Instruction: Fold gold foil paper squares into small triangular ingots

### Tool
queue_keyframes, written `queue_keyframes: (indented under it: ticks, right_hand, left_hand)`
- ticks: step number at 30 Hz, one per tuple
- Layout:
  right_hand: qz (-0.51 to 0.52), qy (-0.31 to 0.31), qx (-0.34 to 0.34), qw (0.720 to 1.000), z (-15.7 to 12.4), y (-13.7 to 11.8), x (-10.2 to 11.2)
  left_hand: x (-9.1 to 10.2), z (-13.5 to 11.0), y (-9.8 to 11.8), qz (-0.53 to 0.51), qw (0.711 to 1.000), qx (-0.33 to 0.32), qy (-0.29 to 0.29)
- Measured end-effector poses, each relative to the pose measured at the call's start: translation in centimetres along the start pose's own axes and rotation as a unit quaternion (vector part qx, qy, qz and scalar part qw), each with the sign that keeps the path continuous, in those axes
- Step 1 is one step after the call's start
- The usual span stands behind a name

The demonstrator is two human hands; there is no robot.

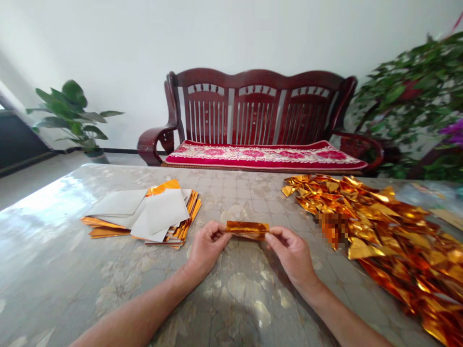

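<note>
A narrow strip of folded gold foil paper [248, 228] is held just above the table, in the middle. My left hand [205, 249] pinches its left end with thumb and fingers closed. My right hand [292, 253] pinches its right end the same way. To the left lies a stack of flat gold foil sheets [152, 215], several turned white side up. To the right spreads a large heap of folded gold foil pieces [383, 231].
The table [72, 250] has a glossy marbled top under a clear cover. Behind it stands a dark red wooden bench [260, 113] with a red cushion. Potted plants stand at the far left [72, 113] and far right [415, 96].
</note>
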State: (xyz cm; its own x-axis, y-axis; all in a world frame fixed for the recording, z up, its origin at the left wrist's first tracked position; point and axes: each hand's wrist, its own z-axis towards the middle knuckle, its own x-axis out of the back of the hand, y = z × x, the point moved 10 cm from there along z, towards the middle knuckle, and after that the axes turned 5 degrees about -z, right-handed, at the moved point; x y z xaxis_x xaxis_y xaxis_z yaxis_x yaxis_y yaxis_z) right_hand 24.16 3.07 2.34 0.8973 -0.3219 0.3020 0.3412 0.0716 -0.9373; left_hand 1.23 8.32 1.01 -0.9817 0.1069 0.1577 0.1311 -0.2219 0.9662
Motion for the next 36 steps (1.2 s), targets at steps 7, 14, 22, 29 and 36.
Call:
queue_keyframes:
  ticks: [7, 14, 22, 29, 36]
  right_hand:
    - [-0.036, -0.021, 0.017, 0.999, 0.1, 1.0, -0.7]
    - [-0.094, -0.036, 0.059, 0.993, 0.0, -0.2, -0.9]
    - [-0.145, -0.038, 0.143, 0.978, -0.2, -1.9, -1.3]
    - [-0.077, -0.092, 0.045, 0.992, -0.6, -0.6, -2.3]
    - [0.14, -0.04, -0.082, 0.986, -0.1, 1.6, -1.1]
  left_hand:
    - [-0.4, 0.0, -0.3, 0.019, 1.0, -0.002, -0.019]
    - [-0.2, -0.1, 0.9, 0.048, 0.999, -0.014, -0.016]
    - [-0.2, -0.3, 1.4, 0.043, 0.998, -0.048, -0.01]
    - [-0.6, -0.1, 0.4, -0.01, 0.999, -0.002, -0.03]
    - [-1.2, 0.1, -0.6, 0.003, 0.998, 0.015, -0.057]
